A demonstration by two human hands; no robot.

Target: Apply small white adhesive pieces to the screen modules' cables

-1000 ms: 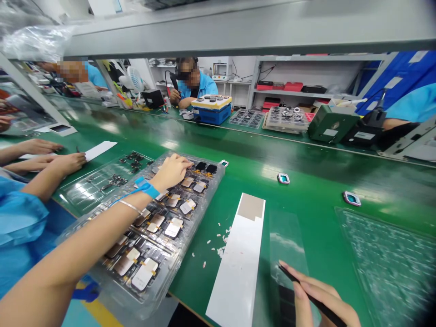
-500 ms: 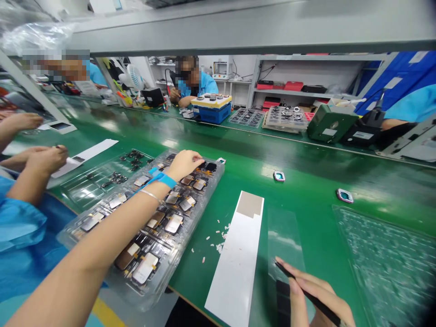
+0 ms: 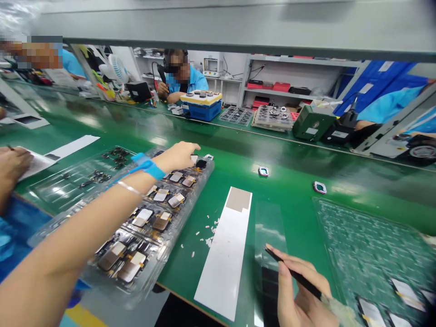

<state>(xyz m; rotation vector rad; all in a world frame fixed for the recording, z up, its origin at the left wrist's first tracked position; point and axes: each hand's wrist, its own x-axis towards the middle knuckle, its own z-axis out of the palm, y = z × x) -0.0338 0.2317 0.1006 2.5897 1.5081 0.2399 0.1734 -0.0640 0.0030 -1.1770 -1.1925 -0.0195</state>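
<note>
Our right hand (image 3: 301, 297) pinches black tweezers (image 3: 304, 282) between its fingers, with a clear plastic strip (image 3: 270, 222) just under them and a white card (image 3: 221, 254) to their left. Our left hand (image 3: 182, 154) reaches over a clear tray (image 3: 150, 276); small screens (image 3: 131, 269) lie below its fingers and nearer us. Whether those grip anything, we cannot tell.
</note>
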